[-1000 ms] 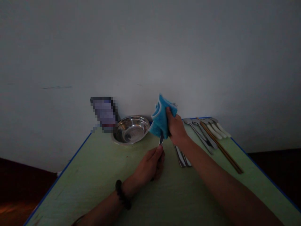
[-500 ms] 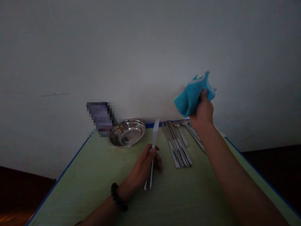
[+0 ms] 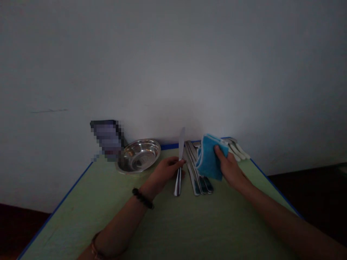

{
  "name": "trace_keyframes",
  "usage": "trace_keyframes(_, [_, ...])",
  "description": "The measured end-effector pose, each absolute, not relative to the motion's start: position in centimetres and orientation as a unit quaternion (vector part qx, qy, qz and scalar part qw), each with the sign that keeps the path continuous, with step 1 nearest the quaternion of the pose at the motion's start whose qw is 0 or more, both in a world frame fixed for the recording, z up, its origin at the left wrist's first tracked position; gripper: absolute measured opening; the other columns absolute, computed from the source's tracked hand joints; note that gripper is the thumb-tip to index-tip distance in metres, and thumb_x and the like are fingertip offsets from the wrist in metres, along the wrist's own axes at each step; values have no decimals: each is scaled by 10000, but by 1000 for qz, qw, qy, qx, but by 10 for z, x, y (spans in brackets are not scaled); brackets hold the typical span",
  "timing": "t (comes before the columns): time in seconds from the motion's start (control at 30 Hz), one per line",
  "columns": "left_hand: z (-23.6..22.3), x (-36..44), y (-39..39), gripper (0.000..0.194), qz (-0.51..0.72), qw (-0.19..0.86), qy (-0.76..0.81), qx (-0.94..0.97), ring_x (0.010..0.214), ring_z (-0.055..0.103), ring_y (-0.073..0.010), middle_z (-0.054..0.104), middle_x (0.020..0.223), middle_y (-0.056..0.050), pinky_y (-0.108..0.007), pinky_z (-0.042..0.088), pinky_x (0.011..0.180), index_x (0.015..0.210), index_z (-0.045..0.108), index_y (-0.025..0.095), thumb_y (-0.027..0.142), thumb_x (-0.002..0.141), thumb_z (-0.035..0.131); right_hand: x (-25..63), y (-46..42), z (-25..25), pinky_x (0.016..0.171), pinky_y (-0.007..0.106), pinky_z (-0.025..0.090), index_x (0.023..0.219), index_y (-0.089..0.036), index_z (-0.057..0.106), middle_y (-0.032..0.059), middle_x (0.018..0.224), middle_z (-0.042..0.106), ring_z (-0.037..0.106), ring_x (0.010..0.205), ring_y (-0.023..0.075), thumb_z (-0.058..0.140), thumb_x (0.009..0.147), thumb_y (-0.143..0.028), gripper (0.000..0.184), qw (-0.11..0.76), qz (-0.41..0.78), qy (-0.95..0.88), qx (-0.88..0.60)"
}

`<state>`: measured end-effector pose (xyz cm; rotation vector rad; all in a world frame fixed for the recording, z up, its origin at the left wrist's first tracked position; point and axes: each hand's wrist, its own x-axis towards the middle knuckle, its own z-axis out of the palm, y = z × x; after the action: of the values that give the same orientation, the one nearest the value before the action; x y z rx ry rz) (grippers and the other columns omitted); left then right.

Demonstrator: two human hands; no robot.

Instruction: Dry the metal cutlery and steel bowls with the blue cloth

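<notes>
My left hand is closed on a metal table knife, its blade pointing away toward the wall and its handle toward me. A folded blue cloth with a white edge is gripped in my right hand, thumb on top. The cloth hangs over a row of several metal knives and hides part of them; whether it touches them I cannot tell. Just behind the cloth, the spoons are mostly covered. Pale-handled cutlery lies at the back right, beyond my right hand.
A shiny steel bowl stands at the back left. Beside it a blurred-out dark device leans near the wall. The green table has blue edges and meets the wall at the back.
My right hand has lowered the cloth from in front of the wall to above the knives. My left hand has shifted slightly forward with its knife. The view has turned a little right.
</notes>
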<state>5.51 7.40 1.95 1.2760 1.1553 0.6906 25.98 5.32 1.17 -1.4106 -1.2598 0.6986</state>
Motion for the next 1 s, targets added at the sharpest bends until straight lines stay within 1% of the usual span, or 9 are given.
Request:
trace_keyframes(0.07, [22, 55, 78, 255, 285, 580, 510, 567, 542, 483, -84, 509, 598, 36, -221, 386, 529, 745, 607, 136, 388, 707, 624, 259, 43, 8, 666, 337, 421, 884, -171, 603, 64, 792, 647, 576, 740, 217, 406, 770, -607, 492, 516, 302, -482, -640])
trace_keyframes(0.13, [23, 53, 81, 253, 269, 569, 518, 580, 500, 446, -74, 499, 544, 46, -214, 361, 493, 677, 618, 132, 378, 658, 673, 257, 36, 3, 629, 322, 412, 852, -182, 597, 36, 691, 613, 556, 690, 207, 415, 758, -618, 481, 527, 307, -466, -641])
trace_keyframes(0.27, [16, 51, 86, 255, 241, 584, 521, 574, 544, 537, -96, 589, 594, 14, -240, 445, 562, 647, 609, 126, 368, 640, 690, 258, 32, -8, 597, 300, 396, 733, -199, 568, 0, 592, 538, 506, 620, 179, 435, 745, -617, 439, 542, 339, -450, -623])
trace_keyframes(0.37, [7, 57, 90, 287, 226, 588, 529, 569, 576, 591, -121, 634, 620, -15, -276, 491, 611, 643, 595, 127, 404, 667, 665, 259, 34, -11, 613, 290, 393, 691, -198, 553, -7, 595, 522, 491, 620, 166, 432, 753, -609, 433, 553, 344, -445, -615])
trace_keyframes(0.47, [2, 65, 95, 294, 212, 570, 539, 583, 522, 598, -132, 623, 552, -15, -287, 503, 565, 600, 552, 135, 397, 707, 630, 261, 37, -12, 641, 289, 397, 682, -192, 559, -4, 607, 530, 500, 642, 167, 424, 763, -603, 440, 556, 350, -443, -610])
trace_keyframes(0.67, [0, 74, 99, 294, 177, 528, 527, 643, 477, 602, -133, 622, 539, -14, -265, 490, 497, 627, 526, 145, 391, 787, 533, 264, 41, -12, 711, 306, 403, 796, -186, 599, 16, 694, 586, 538, 738, 189, 423, 770, -594, 445, 555, 352, -434, -616])
trace_keyframes(0.77, [1, 74, 100, 331, 159, 497, 529, 669, 421, 563, -118, 602, 516, 2, -238, 440, 443, 628, 518, 154, 450, 776, 524, 265, 41, -12, 732, 320, 403, 766, -189, 590, 19, 704, 590, 545, 733, 191, 412, 773, -600, 447, 536, 370, -445, -615])
trace_keyframes(0.9, [6, 74, 101, 425, 131, 461, 534, 696, 334, 448, -81, 511, 404, 34, -210, 338, 397, 577, 505, 161, 540, 769, 480, 264, 41, -11, 773, 336, 391, 708, -194, 566, 23, 697, 578, 546, 783, 203, 399, 775, -607, 451, 521, 373, -452, -621])
trace_keyframes(1.0, [10, 75, 102, 461, 104, 458, 527, 709, 331, 424, -77, 498, 394, 32, -209, 310, 393, 548, 509, 161, 556, 778, 449, 264, 41, -10, 747, 336, 393, 638, -197, 533, 18, 635, 542, 540, 763, 207, 390, 772, -617, 463, 504, 374, -456, -631])
